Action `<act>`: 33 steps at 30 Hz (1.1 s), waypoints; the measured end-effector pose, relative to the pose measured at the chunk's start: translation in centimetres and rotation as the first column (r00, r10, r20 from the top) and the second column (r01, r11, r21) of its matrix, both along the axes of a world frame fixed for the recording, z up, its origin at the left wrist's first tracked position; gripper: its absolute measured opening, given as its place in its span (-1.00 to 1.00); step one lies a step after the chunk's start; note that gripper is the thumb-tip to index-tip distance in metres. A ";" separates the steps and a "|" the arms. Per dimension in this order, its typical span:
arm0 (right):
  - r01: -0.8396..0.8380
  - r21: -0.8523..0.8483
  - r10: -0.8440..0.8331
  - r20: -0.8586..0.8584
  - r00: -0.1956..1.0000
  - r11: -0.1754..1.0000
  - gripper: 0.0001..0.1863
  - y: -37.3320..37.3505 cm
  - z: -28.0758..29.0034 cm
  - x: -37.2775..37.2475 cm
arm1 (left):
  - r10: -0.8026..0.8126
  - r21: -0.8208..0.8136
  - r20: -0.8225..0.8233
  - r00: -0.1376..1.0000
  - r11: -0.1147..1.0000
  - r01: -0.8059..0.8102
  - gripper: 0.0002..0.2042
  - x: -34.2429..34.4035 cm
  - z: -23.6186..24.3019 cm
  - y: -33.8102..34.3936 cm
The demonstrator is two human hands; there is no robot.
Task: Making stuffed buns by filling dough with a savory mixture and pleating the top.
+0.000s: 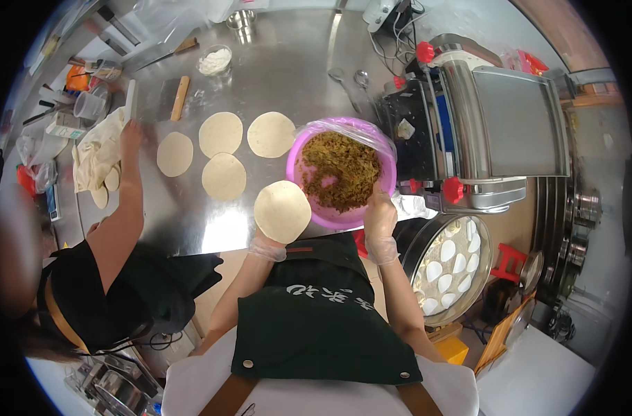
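A round, flat dough wrapper [283, 211] lies across my left hand [266, 244], which wears a clear plastic glove. The wrapper covers most of the fingers. My right hand [380, 220], gloved as well, closes on the right rim of a pink bowl [293, 161], its thumb over the edge. Inside the bowl is a chopped, brownish-green filling [347, 166], with clear plastic film [354, 130] bunched along the far rim. Left of the bowl, several more dough rounds [224, 176] are spread on the steel table.
A co-worker's hand [131, 135] reaches over a cream cloth [98, 156] at left. A rolling pin [180, 98], a bowl of flour [215, 61] and spoons [340, 78] lie farther back. Right stand a dough-rolling machine [517, 125] and a round tray [484, 291] of white pieces.
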State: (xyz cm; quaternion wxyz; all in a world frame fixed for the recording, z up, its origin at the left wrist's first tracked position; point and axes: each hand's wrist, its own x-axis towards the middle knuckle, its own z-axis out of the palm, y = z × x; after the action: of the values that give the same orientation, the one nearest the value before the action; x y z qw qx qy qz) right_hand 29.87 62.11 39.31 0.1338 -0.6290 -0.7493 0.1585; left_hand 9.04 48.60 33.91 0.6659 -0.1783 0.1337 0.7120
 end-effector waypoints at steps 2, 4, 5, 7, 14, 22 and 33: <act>0.000 -0.088 0.010 0.115 0.993 0.996 -0.62 0.7 -0.9 -0.4 | -0.019 0.004 0.026 0.999 1.000 0.019 -0.47 -0.2 -0.4 0.0; 0.002 -0.112 0.012 0.129 0.992 0.994 -0.67 0.8 -1.6 -0.7 | -0.029 0.006 0.050 0.998 1.000 0.028 -0.47 -0.4 -0.6 0.1; -0.004 -0.137 0.024 0.141 0.990 0.991 -0.71 0.9 -2.0 -0.8 | -0.042 0.008 0.037 0.998 0.999 0.041 -0.47 -0.4 -0.5 0.2; -0.103 -0.086 0.117 0.183 0.976 0.991 -0.80 1.2 -3.0 -0.8 | -0.058 0.009 0.027 0.998 0.998 0.058 -0.47 -0.4 -0.2 0.3; -0.275 -0.048 0.276 0.311 0.909 0.960 -0.77 -3.0 -4.2 -3.8 | -0.067 0.097 0.087 0.994 0.994 0.058 -0.46 -0.8 0.4 0.5; -0.091 -0.065 0.109 0.399 0.910 0.994 -0.77 1.1 -2.4 -0.7 | -0.062 0.063 0.077 0.995 0.996 0.057 -0.46 -0.6 -0.1 0.4; -0.152 -0.100 0.175 0.300 0.938 0.983 -0.94 -0.4 -5.5 -1.8 | -0.052 0.087 0.024 0.998 0.995 0.049 -0.48 -0.3 0.5 0.4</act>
State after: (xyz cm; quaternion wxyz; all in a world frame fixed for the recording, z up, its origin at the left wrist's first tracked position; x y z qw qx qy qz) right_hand 28.02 61.76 33.79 -0.0218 -0.5860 -0.8042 0.0974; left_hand 8.70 49.03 34.44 0.6924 -0.1552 0.0987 0.6977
